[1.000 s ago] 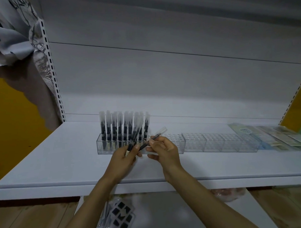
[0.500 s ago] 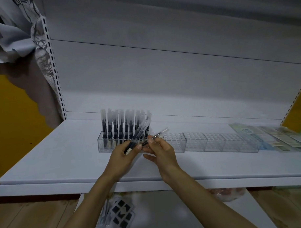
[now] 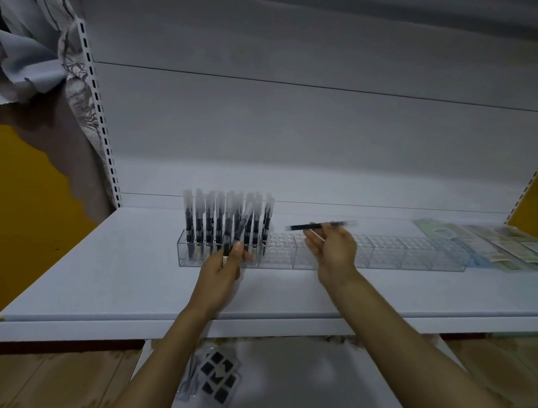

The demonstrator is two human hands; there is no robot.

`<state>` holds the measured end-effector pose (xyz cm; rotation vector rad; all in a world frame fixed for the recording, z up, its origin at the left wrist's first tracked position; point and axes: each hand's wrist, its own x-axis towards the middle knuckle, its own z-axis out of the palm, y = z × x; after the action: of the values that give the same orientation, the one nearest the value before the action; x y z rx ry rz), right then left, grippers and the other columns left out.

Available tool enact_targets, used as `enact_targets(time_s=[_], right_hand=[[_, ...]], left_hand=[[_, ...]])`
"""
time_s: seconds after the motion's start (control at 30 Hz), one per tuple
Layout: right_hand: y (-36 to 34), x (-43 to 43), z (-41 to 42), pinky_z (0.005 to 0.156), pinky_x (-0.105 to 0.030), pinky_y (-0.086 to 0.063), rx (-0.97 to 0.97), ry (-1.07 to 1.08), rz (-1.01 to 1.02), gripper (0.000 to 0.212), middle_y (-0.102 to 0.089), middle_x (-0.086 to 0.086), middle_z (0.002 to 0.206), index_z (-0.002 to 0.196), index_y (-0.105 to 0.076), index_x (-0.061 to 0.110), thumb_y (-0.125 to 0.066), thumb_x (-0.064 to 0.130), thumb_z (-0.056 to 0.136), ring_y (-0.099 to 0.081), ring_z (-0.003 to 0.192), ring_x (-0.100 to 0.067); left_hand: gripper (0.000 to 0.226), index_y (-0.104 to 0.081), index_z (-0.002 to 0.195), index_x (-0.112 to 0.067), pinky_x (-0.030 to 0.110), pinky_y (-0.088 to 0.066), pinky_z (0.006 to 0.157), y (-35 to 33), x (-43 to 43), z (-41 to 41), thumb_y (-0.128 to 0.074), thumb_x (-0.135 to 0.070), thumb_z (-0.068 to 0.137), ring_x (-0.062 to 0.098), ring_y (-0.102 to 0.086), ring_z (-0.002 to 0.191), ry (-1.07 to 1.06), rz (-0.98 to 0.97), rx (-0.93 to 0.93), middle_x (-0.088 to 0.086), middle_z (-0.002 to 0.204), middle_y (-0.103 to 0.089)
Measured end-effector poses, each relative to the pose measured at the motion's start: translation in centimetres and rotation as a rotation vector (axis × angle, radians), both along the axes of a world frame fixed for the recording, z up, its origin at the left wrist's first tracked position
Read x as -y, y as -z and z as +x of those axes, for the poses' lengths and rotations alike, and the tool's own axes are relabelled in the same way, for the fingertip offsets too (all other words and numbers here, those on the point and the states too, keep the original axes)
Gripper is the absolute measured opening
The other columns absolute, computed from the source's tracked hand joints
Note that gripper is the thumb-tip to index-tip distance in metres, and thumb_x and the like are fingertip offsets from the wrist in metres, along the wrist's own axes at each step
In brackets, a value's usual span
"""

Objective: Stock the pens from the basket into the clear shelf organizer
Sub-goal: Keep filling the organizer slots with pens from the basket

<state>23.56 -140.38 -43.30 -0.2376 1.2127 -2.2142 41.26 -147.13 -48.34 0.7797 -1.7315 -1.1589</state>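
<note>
Surface: white shelf (image 3: 112,285), white back panel (image 3: 289,126), slotted upright (image 3: 101,118) at its left end, yellow wall (image 3: 23,197) beyond. Dim light.

One clear organizer (image 3: 416,253) runs along the shelf middle. Only its left end is filled, with standing pens (image 3: 207,224), upright and capped; roughly ten, but overlap blurs the count.

Left hand (image 3: 224,266) grips a small bunch of pens (image 3: 242,226), tilted, in front of the filled end. Right hand (image 3: 333,250) pinches a single pen (image 3: 311,226), level, above the unfilled holes just beside the filled end; motion-blurred.

Flat packets (image 3: 507,244) lie at the organizer's right end. Bare shelf lies left of the organizer and along the front edge. One cube puzzle (image 3: 217,379) sits on the lower shelf (image 3: 298,380).
</note>
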Motion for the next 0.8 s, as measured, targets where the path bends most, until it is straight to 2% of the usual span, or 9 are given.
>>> enact_targets(time_s=[0.1,0.23,0.33,0.47,0.57,0.63,0.8], right_hand=[[-1.1,0.6,-0.3,0.065,-0.023,-0.055,-0.163,0.006,0.054,0.022,-0.065,-0.004,0.085,0.121,-0.047,0.012,-0.050,0.011,0.099,-0.065,0.067,-0.013],[-1.0,1.8,1.0,0.072,-0.026,-0.054,-0.591,-0.010,0.151,0.015,-0.069,-0.006,0.090,0.112,-0.047,0.018,-0.049,0.010,0.099,-0.067,0.068,-0.008],[-0.1,2.6,1.6,0.071,-0.024,-0.052,-0.890,-0.003,0.200,0.015,-0.070,-0.009,0.093,0.110,-0.047,0.019,-0.050,0.010,0.098,-0.069,0.076,-0.012],[0.3,2.8,2.0,0.070,-0.038,-0.054,-1.214,0.000,0.295,0.019,-0.069,-0.003,0.087,0.116,-0.050,0.013,-0.051,0.017,0.098,-0.067,0.079,-0.020],[0.9,2.6,2.3,0.064,-0.033,-0.051,-1.493,0.019,0.448,0.026,-0.069,0.001,0.088,0.122,-0.050,0.013,-0.049,0.024,0.099,-0.065,0.078,-0.019],[1.6,2.7,2.5,0.064,-0.033,-0.051,-1.566,0.017,0.516,0.026,-0.071,0.000,0.090,0.122,-0.050,0.014,-0.049,0.026,0.099,-0.065,0.077,-0.020],[2.5,3.3,2.6,0.066,-0.036,-0.052,-1.607,0.050,0.577,0.025,-0.070,0.000,0.092,0.119,-0.051,0.017,-0.049,0.029,0.098,-0.065,0.079,-0.020]], left_hand=[[0.048,-0.065,0.083,-0.017,0.022,-0.037,0.060,0.0,0.0,0.0,-0.035,-0.054,0.089,0.003,-0.043,0.053,-0.004,-0.002,0.002,-0.005,0.057,-0.044],[0.047,-0.065,0.082,-0.018,0.023,-0.037,0.061,0.0,-0.1,0.0,-0.036,-0.054,0.089,0.004,-0.043,0.052,-0.009,-0.006,-0.005,-0.004,0.056,-0.043],[0.045,-0.065,0.081,-0.019,0.023,-0.037,0.061,0.0,0.0,0.1,-0.037,-0.053,0.089,0.003,-0.042,0.050,-0.010,-0.003,-0.002,-0.007,0.053,-0.043],[0.045,-0.066,0.082,-0.018,0.023,-0.037,0.060,0.1,0.2,0.0,-0.038,-0.053,0.089,0.002,-0.043,0.050,-0.008,-0.007,0.004,-0.007,0.051,-0.043],[0.044,-0.066,0.081,-0.018,0.024,-0.037,0.061,0.2,0.2,0.0,-0.039,-0.052,0.091,0.002,-0.043,0.050,-0.006,-0.013,0.011,-0.007,0.054,-0.044],[0.044,-0.066,0.080,-0.018,0.024,-0.037,0.060,0.2,0.1,-0.1,-0.039,-0.052,0.090,0.002,-0.043,0.050,-0.004,-0.014,0.010,-0.005,0.054,-0.044],[0.045,-0.066,0.080,-0.019,0.021,-0.038,0.060,0.1,0.1,-0.1,-0.039,-0.053,0.089,0.000,-0.044,0.051,-0.010,-0.011,0.007,-0.009,0.053,-0.046]])
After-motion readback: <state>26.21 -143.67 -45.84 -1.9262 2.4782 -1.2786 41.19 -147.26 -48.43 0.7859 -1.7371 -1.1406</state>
